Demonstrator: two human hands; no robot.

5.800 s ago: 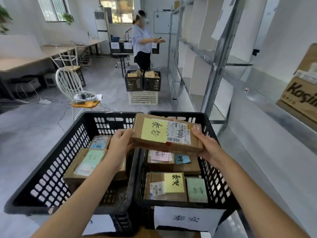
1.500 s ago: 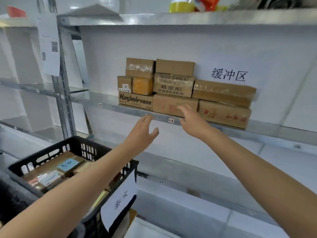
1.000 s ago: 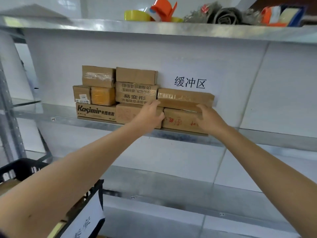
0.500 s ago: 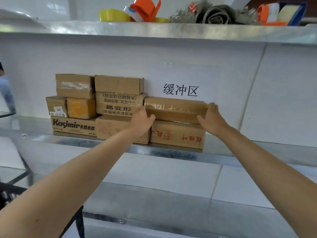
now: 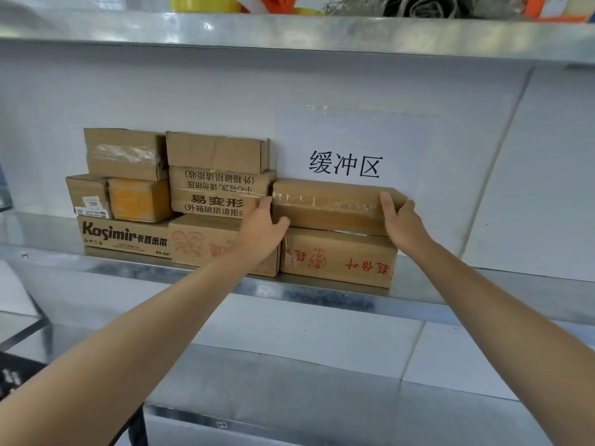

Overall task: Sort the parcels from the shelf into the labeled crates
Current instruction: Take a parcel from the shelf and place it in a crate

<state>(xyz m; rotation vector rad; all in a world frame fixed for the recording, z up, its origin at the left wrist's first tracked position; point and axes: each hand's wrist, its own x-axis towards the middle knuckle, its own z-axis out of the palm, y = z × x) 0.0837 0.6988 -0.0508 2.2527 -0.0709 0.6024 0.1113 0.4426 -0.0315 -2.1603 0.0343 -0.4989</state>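
Long taped parcel [image 5: 328, 206] sits atop a red-printed box [image 5: 338, 259] on the metal shelf [image 5: 322, 296]. Left hand [image 5: 262, 231] grips its left end, right hand [image 5: 401, 220] its right end, both thumbs on the front face.

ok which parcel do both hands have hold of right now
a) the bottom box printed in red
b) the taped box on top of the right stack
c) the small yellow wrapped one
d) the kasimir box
B: the left hand and the right hand grip opposite ends of the taped box, which lies on the red-printed box.
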